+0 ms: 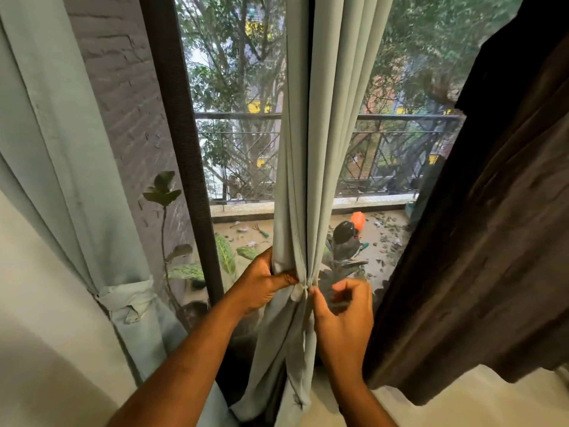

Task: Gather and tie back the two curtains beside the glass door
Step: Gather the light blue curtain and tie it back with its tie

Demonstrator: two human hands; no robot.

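A pale green curtain (308, 167) hangs down the middle of the glass door (240, 143), bunched narrow at waist height. My left hand (261, 282) grips the gathered folds from the left. A pale tie band (298, 291) wraps the bunch there. My right hand (341, 315) pinches the band's end on the right side, fingers curled. A second pale green curtain (61, 155) hangs at the left, bound by its own tie band (129, 295).
A dark brown curtain (498, 229) hangs at the right. The door's dark frame post (184, 143) stands left of the middle curtain. Outside are a balcony railing (400, 118), potted plants (191, 269), an orange object (358, 221) and trees.
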